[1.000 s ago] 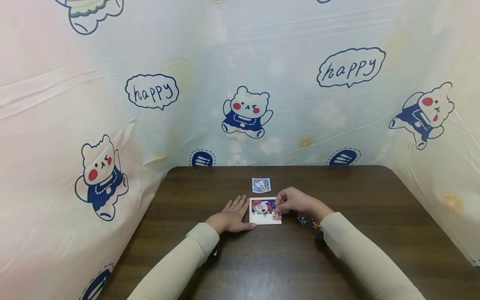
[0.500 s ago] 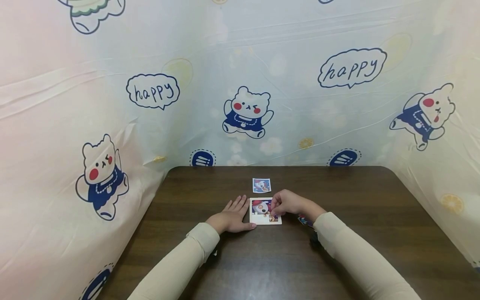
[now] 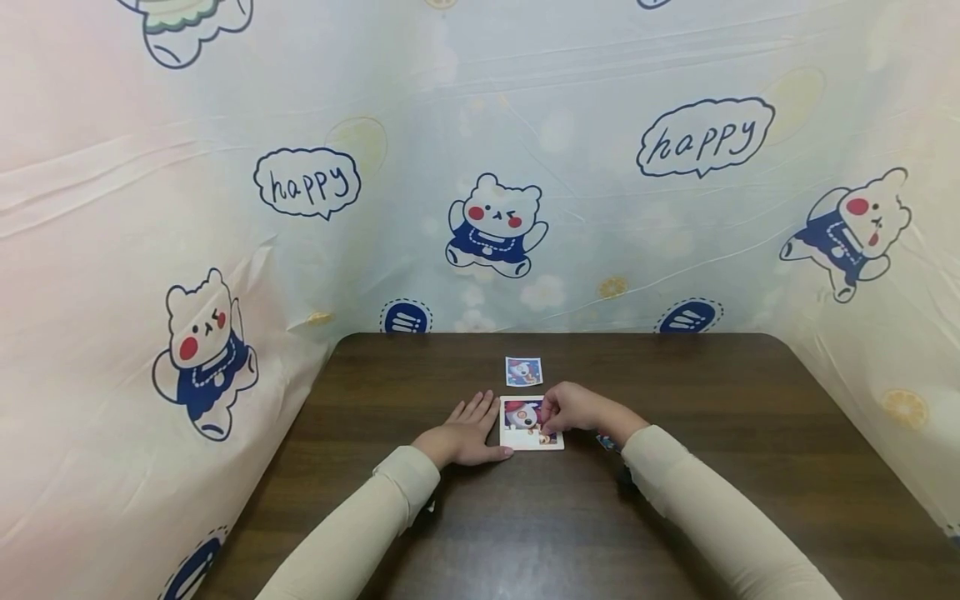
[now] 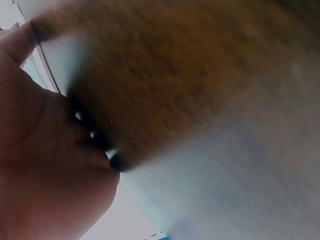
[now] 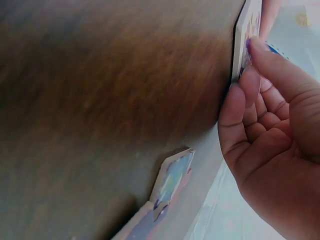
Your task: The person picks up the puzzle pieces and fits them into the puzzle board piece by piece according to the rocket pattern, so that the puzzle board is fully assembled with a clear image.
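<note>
A white-framed jigsaw puzzle board (image 3: 517, 442) lies on the table, its upper part filled with a cartoon picture and some white showing at lower left. My left hand (image 3: 467, 435) lies flat to its left, fingers spread, thumb at the board's lower left corner. In the left wrist view the palm of the left hand (image 4: 45, 150) shows against the table. At the board's right side my right hand (image 3: 581, 408) pinches a puzzle piece (image 3: 548, 438) at the lower right of the picture. The right wrist view shows thumb and fingers of the right hand (image 5: 280, 110) at the board's edge; the piece is mostly hidden.
A small picture card (image 3: 523, 372) lies just beyond the board. Loose puzzle pieces (image 5: 172, 177) lie on the table (image 3: 750, 467) near the right wrist, partly hidden by the sleeve in the head view. A printed cloth (image 3: 585, 208) hangs behind the table.
My right hand has shifted slightly left over the board, and the puzzle piece has moved left from the frame's edge into the picture area. The left hand has stayed put.
</note>
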Demonstrator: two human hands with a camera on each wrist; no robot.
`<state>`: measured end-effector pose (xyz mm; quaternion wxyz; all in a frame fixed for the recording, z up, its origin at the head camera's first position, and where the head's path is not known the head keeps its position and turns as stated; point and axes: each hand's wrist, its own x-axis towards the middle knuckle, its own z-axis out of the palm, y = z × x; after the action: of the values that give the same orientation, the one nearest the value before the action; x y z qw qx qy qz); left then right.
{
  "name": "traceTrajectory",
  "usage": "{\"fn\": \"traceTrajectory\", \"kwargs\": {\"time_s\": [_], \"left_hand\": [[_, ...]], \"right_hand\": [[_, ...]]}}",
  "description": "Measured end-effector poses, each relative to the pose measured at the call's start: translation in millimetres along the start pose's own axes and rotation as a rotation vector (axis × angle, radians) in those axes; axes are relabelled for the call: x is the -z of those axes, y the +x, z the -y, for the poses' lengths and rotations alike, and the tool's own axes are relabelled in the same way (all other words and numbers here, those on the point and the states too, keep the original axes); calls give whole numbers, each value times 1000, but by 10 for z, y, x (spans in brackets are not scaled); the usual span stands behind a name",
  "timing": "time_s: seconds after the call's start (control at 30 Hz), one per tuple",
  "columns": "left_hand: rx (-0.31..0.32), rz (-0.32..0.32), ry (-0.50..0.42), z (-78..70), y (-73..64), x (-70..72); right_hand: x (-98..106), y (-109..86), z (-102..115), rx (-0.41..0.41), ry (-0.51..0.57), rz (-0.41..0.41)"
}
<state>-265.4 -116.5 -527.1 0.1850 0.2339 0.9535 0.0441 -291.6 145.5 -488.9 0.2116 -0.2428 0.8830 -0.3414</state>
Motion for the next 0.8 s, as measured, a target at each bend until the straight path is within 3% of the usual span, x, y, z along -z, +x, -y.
{"fn": "traceTrajectory", "kwargs": {"time_s": [0.57, 0.8], "left_hand": [[6, 0, 7, 11, 53, -43], [8, -2, 7, 37, 68, -59]], "right_hand": [[-6, -10, 21, 8, -43, 0], [5, -18, 6, 32, -7, -4]]}}
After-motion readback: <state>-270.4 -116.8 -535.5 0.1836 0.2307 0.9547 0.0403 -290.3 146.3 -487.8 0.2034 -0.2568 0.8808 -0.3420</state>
